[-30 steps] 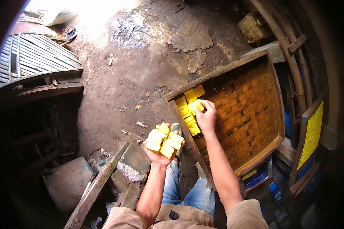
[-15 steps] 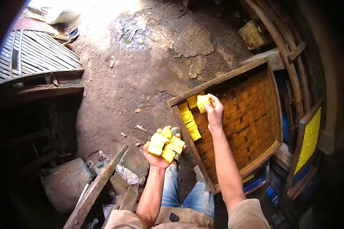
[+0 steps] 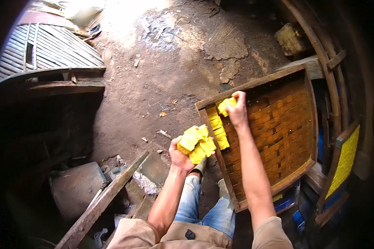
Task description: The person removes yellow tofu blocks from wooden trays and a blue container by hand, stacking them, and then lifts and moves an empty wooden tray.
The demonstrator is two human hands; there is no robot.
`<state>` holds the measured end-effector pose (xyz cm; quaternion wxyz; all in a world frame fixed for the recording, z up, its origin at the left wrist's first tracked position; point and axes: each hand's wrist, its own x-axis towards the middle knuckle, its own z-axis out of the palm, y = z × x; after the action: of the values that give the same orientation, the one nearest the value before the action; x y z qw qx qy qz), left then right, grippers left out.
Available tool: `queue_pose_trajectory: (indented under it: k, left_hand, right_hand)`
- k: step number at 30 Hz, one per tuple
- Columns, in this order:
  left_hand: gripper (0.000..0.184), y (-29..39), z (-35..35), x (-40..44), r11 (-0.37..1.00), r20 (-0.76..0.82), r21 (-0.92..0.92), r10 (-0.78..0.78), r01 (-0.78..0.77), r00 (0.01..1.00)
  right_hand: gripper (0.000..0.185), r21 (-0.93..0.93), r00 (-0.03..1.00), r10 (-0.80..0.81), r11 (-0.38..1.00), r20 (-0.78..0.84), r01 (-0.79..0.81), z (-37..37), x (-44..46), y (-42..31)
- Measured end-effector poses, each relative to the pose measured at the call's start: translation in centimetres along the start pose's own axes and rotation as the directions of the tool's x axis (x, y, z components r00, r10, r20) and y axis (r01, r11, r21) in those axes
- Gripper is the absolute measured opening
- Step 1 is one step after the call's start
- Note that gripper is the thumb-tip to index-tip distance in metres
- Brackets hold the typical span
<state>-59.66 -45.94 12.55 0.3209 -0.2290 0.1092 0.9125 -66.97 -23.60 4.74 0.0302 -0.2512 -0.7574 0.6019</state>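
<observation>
My left hand [image 3: 182,157] is cupped, palm up, around a pile of yellow tofu-like blocks [image 3: 198,145], just beside the tray's left edge. Fingers of my right hand [image 3: 239,114] are closed on another yellow block [image 3: 225,106] in the tray's upper left corner, low over the weave or touching it; I cannot tell which. The woven bamboo tray [image 3: 274,128] has a raised wooden frame and slants to the right of my legs. Along its left side lies a row of yellow blocks [image 3: 221,137], set close together.
A second frame with a yellow sheet or layer [image 3: 343,162] leans at the right, near bent poles [image 3: 320,54]. At lower left are a plank [image 3: 108,195], a stone block [image 3: 151,172] and a grey container [image 3: 79,186]. A slatted rack [image 3: 50,50] stands at upper left.
The camera view has shifted, so the surroundings sit further right. My right hand has brought its block closer to the tray's left row. The left hand's pile has come nearer the tray edge.
</observation>
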Motion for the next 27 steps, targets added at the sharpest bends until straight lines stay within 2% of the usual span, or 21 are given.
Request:
queue_pose_trajectory:
  k: [2,4,5,6,8,9,10,11,12,13,16,17,20,21,22,23,24,25,26,27]
  left_hand:
    - [0.060,-0.1,0.9,0.3,0.992,-0.004,-0.112,-0.062,0.061,0.998]
    - [0.061,-0.4,1.6,0.5,0.975,-0.019,-0.173,-0.143,0.138,0.990]
    - [0.058,-0.5,1.5,0.7,0.967,-0.028,-0.185,-0.184,0.176,0.983]
    - [0.056,-0.7,1.7,0.6,0.963,-0.046,-0.182,-0.212,0.201,0.976]
    - [0.053,-1.1,2.4,0.8,0.949,-0.080,-0.175,-0.280,0.263,0.957]
    - [0.049,-1.2,2.5,0.8,0.937,-0.058,-0.145,-0.329,0.318,0.943]
    - [0.048,-1.7,2.6,0.8,0.940,-0.085,-0.151,-0.322,0.307,0.943]
    - [0.047,-2.3,2.5,0.8,0.942,-0.109,-0.157,-0.315,0.296,0.943]
    - [0.046,-2.7,2.6,0.9,0.945,-0.133,-0.162,-0.308,0.286,0.942]
    - [0.041,-2.6,2.8,0.4,0.929,0.060,-0.199,-0.306,0.312,0.950]
    - [0.048,-2.1,3.2,0.3,0.840,0.001,-0.281,-0.484,0.465,0.875]
    - [0.050,-1.9,2.5,0.0,0.834,-0.076,-0.283,-0.511,0.473,0.856]
    - [0.047,-2.2,1.1,-1.2,0.900,-0.129,-0.209,-0.413,0.382,0.901]
    - [0.048,-2.2,0.8,-1.7,0.913,-0.134,-0.183,-0.389,0.363,0.911]
    - [0.049,-2.2,0.7,-2.2,0.926,-0.138,-0.157,-0.366,0.344,0.920]
    - [0.050,-2.2,0.5,-2.7,0.937,-0.143,-0.131,-0.341,0.324,0.929]
    - [0.051,-2.2,0.1,-3.1,0.955,-0.149,-0.087,-0.294,0.283,0.944]
    - [0.051,-2.2,-0.5,-3.5,0.953,-0.136,-0.110,-0.294,0.281,0.946]
    - [0.051,-2.2,-1.1,-4.0,0.951,-0.126,-0.135,-0.296,0.279,0.947]
    - [0.051,-2.2,-1.7,-4.2,0.948,-0.115,-0.159,-0.297,0.277,0.948]
  right_hand:
    - [0.040,0.331,0.971,0.181,0.916,0.158,-0.225,-2.8,0.2,-2.0]
    - [0.051,0.665,0.926,0.104,0.667,0.363,-0.335,-5.3,-1.1,-3.2]
    - [0.058,0.744,0.910,0.055,0.558,0.411,-0.369,-6.0,-2.2,-3.9]
    - [0.054,0.820,0.910,0.017,0.425,0.415,-0.382,-6.3,-3.7,-5.7]
    - [0.050,0.827,0.872,-0.131,0.411,0.471,-0.385,-6.1,-6.5,-8.9]
    - [0.047,0.761,0.874,-0.192,0.595,0.446,-0.257,-5.7,-7.9,-10.7]
    - [0.044,0.658,0.866,-0.253,0.745,0.431,-0.110,-5.3,-9.1,-11.9]
    - [0.042,0.572,0.808,-0.399,0.815,0.433,0.096,-4.4,-9.5,-12.3]
    - [0.042,0.503,0.779,-0.414,0.852,0.471,0.148,-4.1,-10.8,-13.3]
    - [0.042,0.400,0.654,-0.552,0.831,0.516,0.386,-4.0,-10.8,-13.2]
    - [0.047,0.177,0.454,-0.650,0.670,0.609,0.721,-3.2,-13.0,-11.5]
    - [0.044,0.132,0.408,-0.644,0.621,0.648,0.772,-3.2,-13.4,-10.9]
    - [0.042,0.194,0.473,-0.473,0.829,0.743,0.525,-4.6,-12.6,-10.9]
    - [0.039,0.348,0.619,-0.474,0.880,0.626,0.322,-4.3,-11.3,-9.3]
    - [0.032,0.231,0.732,-0.459,0.888,0.503,0.398,-3.8,-9.3,-6.7]
    - [0.025,0.050,0.915,-0.341,0.940,0.218,0.338,-2.6,-8.0,-3.4]
    - [0.024,-0.212,0.951,-0.308,0.930,0.002,0.301,-1.6,-6.3,-2.0]
    - [0.027,-0.317,0.954,-0.254,0.928,-0.162,0.193,-0.3,-5.2,-0.9]
    - [0.030,-0.532,0.927,-0.314,0.831,-0.203,0.165,1.0,-4.4,-0.1]
    - [0.031,-0.573,0.926,-0.338,0.798,-0.169,0.186,1.9,-4.4,0.9]
